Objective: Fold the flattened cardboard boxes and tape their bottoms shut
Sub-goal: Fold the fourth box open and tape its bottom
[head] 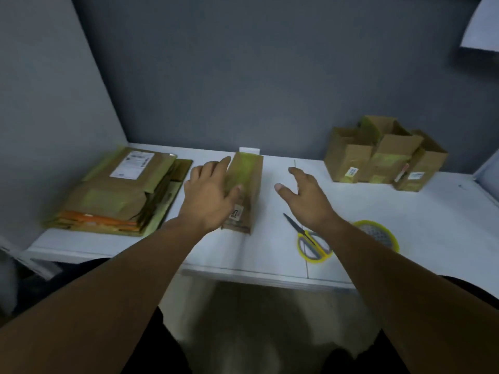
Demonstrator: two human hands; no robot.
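cardboard box (247, 182) lies on the surface (270, 255), the left hand (209, 195) resting on it with fingers spread and loose. the right hand (302, 193) hovers just beside it, released, holding nothing. flattened boxes (116, 193) are stacked at left, folded boxes (378, 157) stand far right

Sticker (235, 213) on center box (247, 184): rotated digits, looks like "1006", not certain. White labels (132, 164) on left stack (108, 197) and far-right boxes (384, 155): blurred, unreadable.

Head view looks down (forward too) over the table (270, 260).
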